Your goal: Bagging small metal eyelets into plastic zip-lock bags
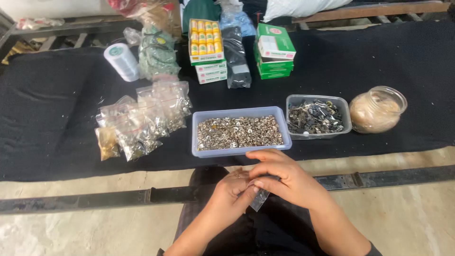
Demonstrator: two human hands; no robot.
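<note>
We hold a small clear bag between both hands, just below the tray, over our dark lap. The bag is thin, glossy plastic, crumpled, hanging down past the fingers. Our right hand curls over it, thumb and forefinger pinching its top edge. Our left hand meets it from the left, fingertips pressed together at the same edge; it may hold a small metal piece, though we cannot tell.

The tray is a pale blue rectangle of plastic, heaped with small round silvery fasteners. Right of the tray sits a clear tub of darker metal clips, then a round jar lying on its side. Left of the tray lie filled packets, shiny and wrinkled, on black cloth.
</note>
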